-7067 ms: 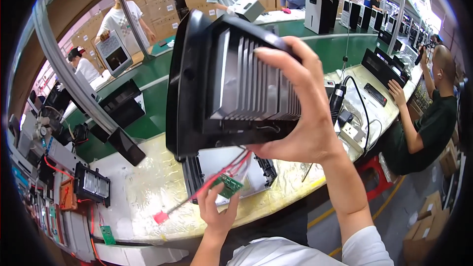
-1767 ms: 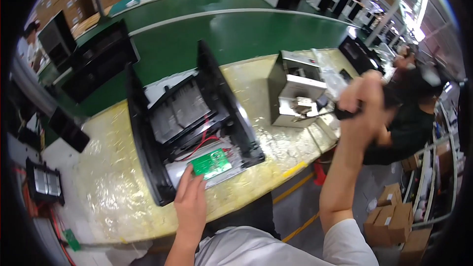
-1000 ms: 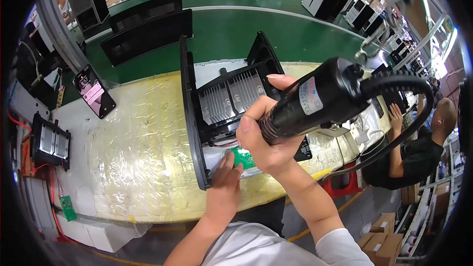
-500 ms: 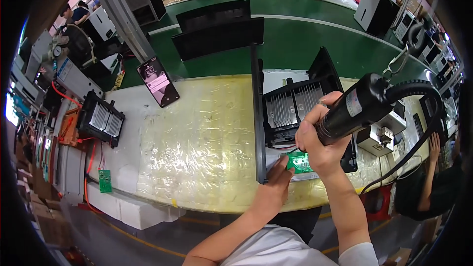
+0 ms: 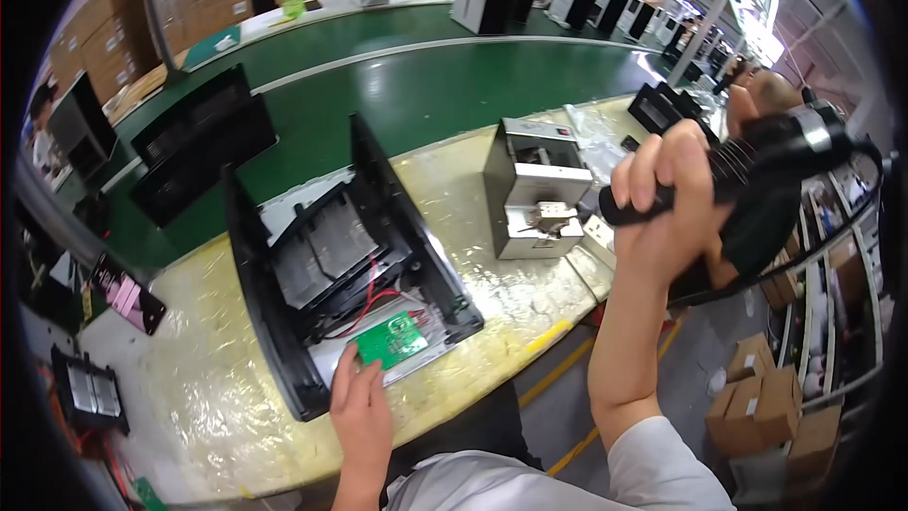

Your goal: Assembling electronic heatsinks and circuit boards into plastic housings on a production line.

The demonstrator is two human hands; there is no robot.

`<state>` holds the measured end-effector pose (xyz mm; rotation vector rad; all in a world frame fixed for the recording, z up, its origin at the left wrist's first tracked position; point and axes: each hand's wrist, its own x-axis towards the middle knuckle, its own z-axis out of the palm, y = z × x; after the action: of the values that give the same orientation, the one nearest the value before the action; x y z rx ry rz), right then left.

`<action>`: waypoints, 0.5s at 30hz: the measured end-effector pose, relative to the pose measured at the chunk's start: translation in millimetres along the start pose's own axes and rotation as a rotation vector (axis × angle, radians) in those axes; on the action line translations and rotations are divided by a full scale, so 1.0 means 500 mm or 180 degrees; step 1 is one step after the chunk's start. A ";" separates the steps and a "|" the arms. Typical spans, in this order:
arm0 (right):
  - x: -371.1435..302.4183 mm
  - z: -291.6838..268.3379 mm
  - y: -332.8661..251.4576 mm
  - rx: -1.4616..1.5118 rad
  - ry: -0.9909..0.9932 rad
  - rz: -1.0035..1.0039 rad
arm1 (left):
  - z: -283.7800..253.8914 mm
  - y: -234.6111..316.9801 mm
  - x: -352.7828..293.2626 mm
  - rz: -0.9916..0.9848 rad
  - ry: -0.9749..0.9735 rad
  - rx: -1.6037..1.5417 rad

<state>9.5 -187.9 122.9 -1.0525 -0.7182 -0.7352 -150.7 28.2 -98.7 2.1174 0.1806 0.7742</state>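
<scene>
My right hand is wrapped round a black electric screwdriver, raised at the right with its cable trailing off behind. The driver's front end points toward a grey metal bench unit, which looks like a screw feeder. My left hand has its fingers stretched out, the tips at the near left edge of a green circuit board. That board lies flat in the near end of an open black housing. Red wires run from the board toward a finned metal part inside.
At the left lie a phone and another finned unit. Black panels rest on the green conveyor beyond the bench. A co-worker is close on the right, behind the screwdriver. Cardboard boxes stand on the floor.
My right hand has lifted the screwdriver away from the circuit board and swung it right, toward the metal unit. My left hand stays at the board. The view has turned right.
</scene>
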 end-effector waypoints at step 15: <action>0.008 -0.096 0.165 -0.0491 -0.0689 0.0878 | -0.037 0.012 0.002 -0.0380 -0.0212 0.0082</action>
<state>86.7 -207.1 69.8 -1.3558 -0.6898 -0.4476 -161.9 37.3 -85.2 2.1324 0.2798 0.6335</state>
